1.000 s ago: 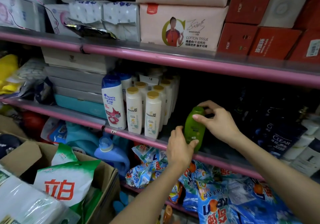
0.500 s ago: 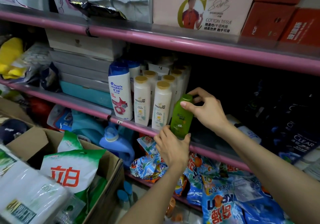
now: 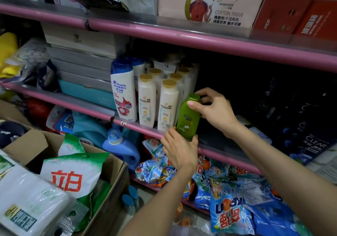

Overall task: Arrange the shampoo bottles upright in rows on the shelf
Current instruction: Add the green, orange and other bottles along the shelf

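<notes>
A green shampoo bottle (image 3: pixel 188 119) stands nearly upright at the front of the pink-edged middle shelf (image 3: pixel 142 128), right beside a row of white Pantene bottles (image 3: pixel 167 106). My right hand (image 3: pixel 213 108) pinches the green bottle's cap and shoulder. My left hand (image 3: pixel 179 149) grips its base from below at the shelf edge. A white and blue Head & Shoulders bottle (image 3: pixel 123 90) stands left of the Pantene rows. Dark Clear bottles (image 3: pixel 308 126) lie at the shelf's right end.
Stacked flat boxes (image 3: pixel 82 62) fill the shelf's left part. Tissue packs and red boxes (image 3: pixel 284 11) sit on the shelf above. Blue detergent jugs (image 3: pixel 120 144) and detergent bags (image 3: pixel 229 208) lie below. A cardboard box (image 3: pixel 109 190) with green-white bags stands at lower left.
Both hands have carried the green bottle leftward along the shelf, from an open gap to right against the Pantene row. The bottle is more upright now.
</notes>
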Motion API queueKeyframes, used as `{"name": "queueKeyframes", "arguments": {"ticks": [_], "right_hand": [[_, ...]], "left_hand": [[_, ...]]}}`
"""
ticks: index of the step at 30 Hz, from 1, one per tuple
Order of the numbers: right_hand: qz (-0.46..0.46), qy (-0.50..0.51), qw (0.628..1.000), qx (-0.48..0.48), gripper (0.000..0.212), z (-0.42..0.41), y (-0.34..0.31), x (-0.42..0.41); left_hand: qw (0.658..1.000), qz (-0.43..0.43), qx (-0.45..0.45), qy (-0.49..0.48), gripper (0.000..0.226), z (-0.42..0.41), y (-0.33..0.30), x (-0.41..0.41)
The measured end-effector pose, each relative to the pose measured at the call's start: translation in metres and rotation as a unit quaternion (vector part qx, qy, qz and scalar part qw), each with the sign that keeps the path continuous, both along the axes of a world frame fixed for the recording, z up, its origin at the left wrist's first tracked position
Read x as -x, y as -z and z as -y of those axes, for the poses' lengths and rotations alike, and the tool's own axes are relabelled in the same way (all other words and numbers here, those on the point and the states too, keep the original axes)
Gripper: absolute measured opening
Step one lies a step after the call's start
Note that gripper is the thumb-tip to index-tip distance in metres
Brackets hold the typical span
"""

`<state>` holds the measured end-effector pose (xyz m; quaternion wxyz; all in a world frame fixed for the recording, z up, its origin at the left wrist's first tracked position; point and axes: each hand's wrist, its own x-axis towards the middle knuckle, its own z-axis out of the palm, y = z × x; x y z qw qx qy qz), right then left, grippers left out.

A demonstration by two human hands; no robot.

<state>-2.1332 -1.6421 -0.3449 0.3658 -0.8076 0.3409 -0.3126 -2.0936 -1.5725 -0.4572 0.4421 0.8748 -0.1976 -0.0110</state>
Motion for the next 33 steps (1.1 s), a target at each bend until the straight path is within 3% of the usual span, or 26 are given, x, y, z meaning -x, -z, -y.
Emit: {"name": "queueKeyframes", "arguments": {"ticks": [5, 8, 10, 13, 17, 22, 28, 33], "right_hand": [[-0.021, -0.013, 0.999, -0.025, 0.048, -0.004, 0.000, 0.003], [-0.059, 0.052, 0.996, 0.032, 0.065, -0.014, 0.004, 0.008], [-0.052, 0.095, 0.990, 0.090, 0.060, -0.028, 0.013, 0.016], [0.014, 0.055, 0.992, 0.116, 0.035, -0.052, 0.040, 0.032], [-0.010, -0.061, 0.998, 0.022, 0.014, -0.074, 0.102, 0.048], [-0.174, -0.094, 0.978, -0.063, 0.014, -0.062, 0.208, 0.063], [-0.415, -0.163, 0.891, -0.081, 0.037, -0.051, 0.322, 0.077], [-0.495, -0.208, 0.842, -0.043, 0.048, -0.057, 0.381, 0.079]], "left_hand": [[0.999, -0.012, 0.016, 0.034, 0.059, -0.011, -0.001, 0.001], [0.993, -0.027, 0.075, 0.083, 0.046, -0.027, 0.000, 0.000], [0.980, -0.042, 0.125, 0.148, 0.027, -0.043, 0.007, -0.004], [0.960, -0.069, 0.141, 0.232, 0.003, -0.068, 0.032, -0.018], [0.939, -0.143, -0.008, 0.313, 0.005, -0.090, 0.085, -0.043], [0.883, -0.163, -0.186, 0.398, 0.015, -0.105, 0.163, -0.064], [0.771, -0.079, -0.347, 0.529, 0.046, -0.101, 0.239, -0.068], [0.689, 0.034, -0.460, 0.559, 0.056, -0.094, 0.281, -0.064]]}}
